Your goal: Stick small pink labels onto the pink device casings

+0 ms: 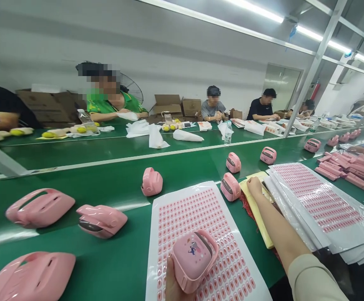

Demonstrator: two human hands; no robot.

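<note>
Over the sticker sheet (194,205), a pink case (193,257) sits clamped in the left hand's grip (172,287), beside the thumb (170,271).

From my remote station I count one pink handled unit (194,256) in the left hand (172,286), four more to its left and three near the right hand (255,187); those down the line defy counting. Two sticker sheets (194,213) show uppermost, beyond them one fan (135,88) and at least two bottles (228,133).

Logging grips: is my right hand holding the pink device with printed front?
No, your left hand holds the pink device; your right hand is by the yellow sheet.
</note>
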